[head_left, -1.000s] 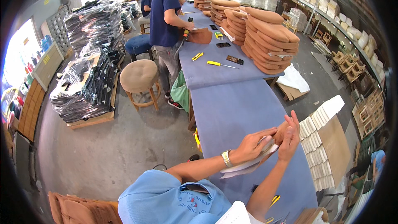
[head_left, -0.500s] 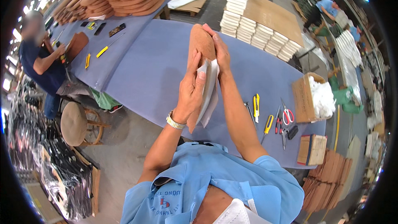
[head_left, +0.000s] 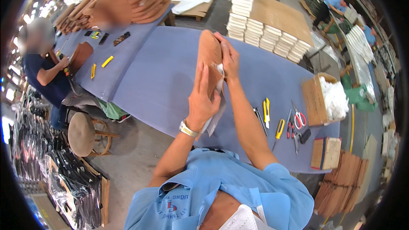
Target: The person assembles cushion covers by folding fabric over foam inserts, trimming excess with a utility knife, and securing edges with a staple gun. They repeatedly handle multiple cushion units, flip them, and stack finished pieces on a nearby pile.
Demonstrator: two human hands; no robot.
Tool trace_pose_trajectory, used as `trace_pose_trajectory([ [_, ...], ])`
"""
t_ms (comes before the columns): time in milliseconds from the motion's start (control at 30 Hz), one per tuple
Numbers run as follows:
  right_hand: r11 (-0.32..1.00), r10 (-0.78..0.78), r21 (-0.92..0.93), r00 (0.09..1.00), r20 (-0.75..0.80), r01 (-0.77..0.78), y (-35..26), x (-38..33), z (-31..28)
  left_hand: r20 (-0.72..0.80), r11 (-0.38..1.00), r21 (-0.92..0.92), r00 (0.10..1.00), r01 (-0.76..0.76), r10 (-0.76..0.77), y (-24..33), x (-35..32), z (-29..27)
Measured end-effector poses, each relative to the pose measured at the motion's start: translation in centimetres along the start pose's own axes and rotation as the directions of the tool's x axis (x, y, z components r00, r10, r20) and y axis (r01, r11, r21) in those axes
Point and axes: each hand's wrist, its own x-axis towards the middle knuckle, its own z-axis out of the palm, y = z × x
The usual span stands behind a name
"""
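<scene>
A brown cushion cover with a pale lining stands on edge between my hands, over the middle of the blue table. My left hand presses its left side, fingers laid along the brown face and thumb near the folded edge. My right hand grips the far right side, its fingertips curled over the top edge. Some of the lining shows between my two hands and below my left hand. What lies inside the cover is hidden.
On the blue table, a yellow cutter, a yellow-handled screwdriver and red-handled scissors lie right, near a carton of white stuffing. Brown cushions are piled far left. A co-worker handles a brown piece there.
My left hand has pushed the brown edge over toward the right, so the pale opening looks narrower. My right hand keeps its hold. The whole view has shifted slightly.
</scene>
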Motion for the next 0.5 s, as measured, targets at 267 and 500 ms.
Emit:
trace_pose_trajectory([
  [267,0.76,-0.265,-0.411,0.817,0.512,0.504,-7.0,-1.2,0.6,-0.05,0.979,-0.154,0.988,0.136,-0.146,-1.9,-0.2,-3.5],
  [500,0.567,-0.184,-0.526,0.719,0.67,0.635,-10.4,-1.0,0.4,0.08,0.884,-0.32,0.939,0.342,-0.334,-2.9,-0.1,-5.5],
])
